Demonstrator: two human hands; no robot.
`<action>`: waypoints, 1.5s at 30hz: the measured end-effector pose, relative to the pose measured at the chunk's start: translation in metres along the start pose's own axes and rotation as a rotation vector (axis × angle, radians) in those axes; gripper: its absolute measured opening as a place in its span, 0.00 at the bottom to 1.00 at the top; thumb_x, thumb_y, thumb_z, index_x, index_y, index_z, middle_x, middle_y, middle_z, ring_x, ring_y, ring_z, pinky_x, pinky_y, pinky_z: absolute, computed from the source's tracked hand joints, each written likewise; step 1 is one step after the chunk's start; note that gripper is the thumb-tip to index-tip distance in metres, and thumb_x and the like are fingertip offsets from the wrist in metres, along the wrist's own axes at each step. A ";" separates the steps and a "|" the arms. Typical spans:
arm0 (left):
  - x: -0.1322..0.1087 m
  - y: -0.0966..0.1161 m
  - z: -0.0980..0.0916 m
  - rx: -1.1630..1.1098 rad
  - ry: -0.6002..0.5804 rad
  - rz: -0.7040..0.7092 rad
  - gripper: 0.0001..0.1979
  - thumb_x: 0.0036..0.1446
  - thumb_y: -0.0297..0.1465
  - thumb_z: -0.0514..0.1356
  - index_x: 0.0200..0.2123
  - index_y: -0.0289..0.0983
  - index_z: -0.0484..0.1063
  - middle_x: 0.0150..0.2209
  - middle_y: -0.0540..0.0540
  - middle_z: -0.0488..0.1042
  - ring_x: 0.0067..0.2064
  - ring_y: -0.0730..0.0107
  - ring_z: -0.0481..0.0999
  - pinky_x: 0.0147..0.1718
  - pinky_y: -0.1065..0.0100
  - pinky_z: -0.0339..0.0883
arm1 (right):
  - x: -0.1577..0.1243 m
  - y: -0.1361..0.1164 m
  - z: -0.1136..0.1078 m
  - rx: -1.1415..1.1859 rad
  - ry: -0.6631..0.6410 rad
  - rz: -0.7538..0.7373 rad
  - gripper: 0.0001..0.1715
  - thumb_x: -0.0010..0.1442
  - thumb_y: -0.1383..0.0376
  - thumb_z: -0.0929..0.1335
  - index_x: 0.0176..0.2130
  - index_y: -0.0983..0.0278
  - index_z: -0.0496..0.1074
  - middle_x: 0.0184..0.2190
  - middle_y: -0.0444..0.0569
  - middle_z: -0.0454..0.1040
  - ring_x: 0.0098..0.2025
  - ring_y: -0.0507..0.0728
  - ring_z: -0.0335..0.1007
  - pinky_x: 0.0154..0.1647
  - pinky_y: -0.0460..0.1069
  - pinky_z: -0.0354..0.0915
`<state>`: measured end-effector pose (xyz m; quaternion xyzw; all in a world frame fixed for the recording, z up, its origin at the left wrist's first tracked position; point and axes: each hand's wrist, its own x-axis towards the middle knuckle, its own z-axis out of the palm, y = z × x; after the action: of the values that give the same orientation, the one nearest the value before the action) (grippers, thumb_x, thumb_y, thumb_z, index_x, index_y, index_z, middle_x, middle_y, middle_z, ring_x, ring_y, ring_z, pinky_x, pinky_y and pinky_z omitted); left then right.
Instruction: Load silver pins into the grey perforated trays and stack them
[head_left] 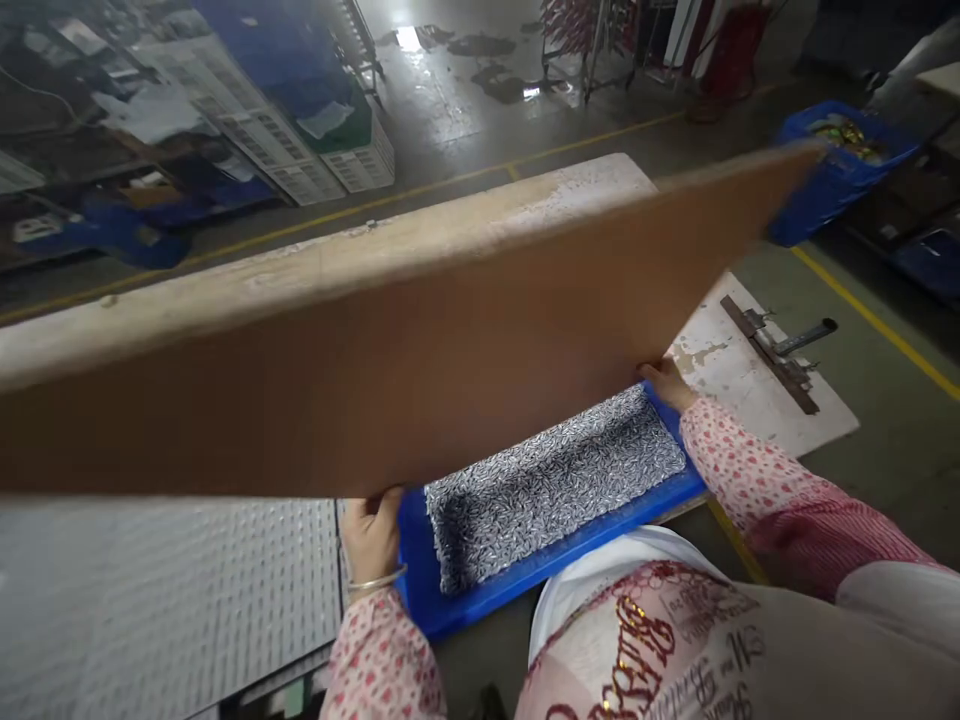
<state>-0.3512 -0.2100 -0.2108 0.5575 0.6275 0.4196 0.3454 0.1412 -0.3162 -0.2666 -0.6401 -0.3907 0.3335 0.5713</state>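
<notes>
Both my hands grip the lower edge of a large, thin brown board [465, 330] that stands tilted up in front of me. My left hand [373, 535], with a bangle at the wrist, is closed on the edge near the tray's left end. Farther right, my right hand [667, 385] holds the same edge by the tray's right end. Below the board sits a blue tray [525, 588] filled with many small, shiny silver pieces [559, 490], too small to name. The board hides the tray's far side.
To the left lies a grey sheet [165, 590] with rows of small bumps. A metal bar with a handle [780, 350] rests on the worn pale tabletop [750, 400] at right. Blue crates [847, 160] stand beyond it, and white crates [360, 165] at the back left.
</notes>
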 end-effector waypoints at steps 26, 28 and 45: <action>-0.110 -0.010 0.126 -0.755 -0.080 -0.513 0.20 0.54 0.40 0.65 0.50 0.47 0.70 0.53 0.47 0.74 0.58 0.62 0.70 0.58 0.58 0.65 | -0.171 0.015 0.083 0.652 -0.259 0.721 0.25 0.52 0.52 0.73 0.48 0.57 0.70 0.48 0.52 0.77 0.52 0.64 0.74 0.51 0.62 0.71; -0.105 -0.012 0.127 -0.707 -0.031 -0.494 0.21 0.53 0.39 0.65 0.50 0.46 0.70 0.54 0.46 0.74 0.59 0.63 0.70 0.59 0.59 0.64 | -0.165 0.016 0.073 0.618 -0.245 0.686 0.26 0.55 0.47 0.70 0.48 0.56 0.70 0.50 0.52 0.76 0.54 0.64 0.72 0.53 0.62 0.71; -0.003 -0.007 0.088 -0.438 -0.421 -0.433 0.34 0.38 0.44 0.73 0.48 0.36 0.71 0.44 0.38 0.78 0.47 0.53 0.77 0.50 0.53 0.71 | -0.052 -0.014 0.039 0.121 -0.204 0.178 0.49 0.56 0.56 0.71 0.69 0.57 0.49 0.66 0.53 0.60 0.64 0.60 0.60 0.65 0.58 0.58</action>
<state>-0.2740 -0.2008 -0.2531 0.3990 0.5413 0.3372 0.6588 0.0812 -0.3432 -0.2590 -0.5994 -0.3676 0.4691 0.5344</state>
